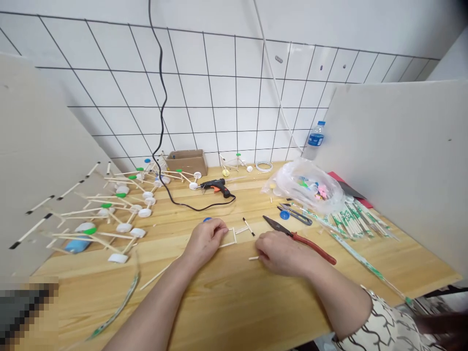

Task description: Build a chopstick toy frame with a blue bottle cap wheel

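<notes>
My left hand rests on the table with its fingers closed on a small frame of pale wooden sticks, part of which lies hidden under the hand. To the right, my right hand has its fingers curled round a short piece of stick, whose end pokes out to the left. Between and just beyond the hands lies a short stick with black ends. Red-handled pliers lie right behind my right hand. A blue bottle cap shows partly behind my left hand.
A black glue gun lies at the back, its cord running up the wall. Several stick models with white cap wheels crowd the left. On the right are snips, a plastic bag, wrapped chopsticks and a water bottle.
</notes>
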Motion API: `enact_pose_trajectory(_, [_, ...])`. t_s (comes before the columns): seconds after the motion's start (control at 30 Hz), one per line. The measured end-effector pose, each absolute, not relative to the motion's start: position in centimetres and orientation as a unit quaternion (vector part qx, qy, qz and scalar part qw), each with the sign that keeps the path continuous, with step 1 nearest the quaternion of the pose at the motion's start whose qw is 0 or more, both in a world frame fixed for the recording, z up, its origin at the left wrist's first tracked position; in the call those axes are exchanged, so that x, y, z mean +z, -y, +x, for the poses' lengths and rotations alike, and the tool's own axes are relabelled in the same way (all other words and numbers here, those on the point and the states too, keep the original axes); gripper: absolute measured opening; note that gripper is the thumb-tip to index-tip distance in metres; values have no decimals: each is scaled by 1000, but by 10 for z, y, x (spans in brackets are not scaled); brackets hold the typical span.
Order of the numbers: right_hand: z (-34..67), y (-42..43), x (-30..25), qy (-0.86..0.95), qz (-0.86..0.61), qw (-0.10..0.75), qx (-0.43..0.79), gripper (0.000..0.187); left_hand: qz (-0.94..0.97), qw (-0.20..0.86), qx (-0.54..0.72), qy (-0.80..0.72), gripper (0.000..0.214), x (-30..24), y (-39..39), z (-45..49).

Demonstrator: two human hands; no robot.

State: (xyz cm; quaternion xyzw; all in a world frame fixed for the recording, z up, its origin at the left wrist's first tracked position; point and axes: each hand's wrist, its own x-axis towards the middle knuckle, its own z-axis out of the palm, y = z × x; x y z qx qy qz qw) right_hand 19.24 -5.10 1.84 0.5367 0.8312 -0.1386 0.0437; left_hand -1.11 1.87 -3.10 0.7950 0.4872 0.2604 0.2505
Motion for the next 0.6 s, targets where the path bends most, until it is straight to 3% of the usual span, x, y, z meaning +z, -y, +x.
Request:
enact_pose_trajectory(0.23, [197, 49, 11, -840, 523, 47, -136, 18, 804, 266, 245, -472, 16, -28, -14, -8])
enact_pose_trajectory(0.6, [194, 46, -10, -846, 514, -82, -112, 14, 847, 220, 202, -440, 17, -27, -10, -7])
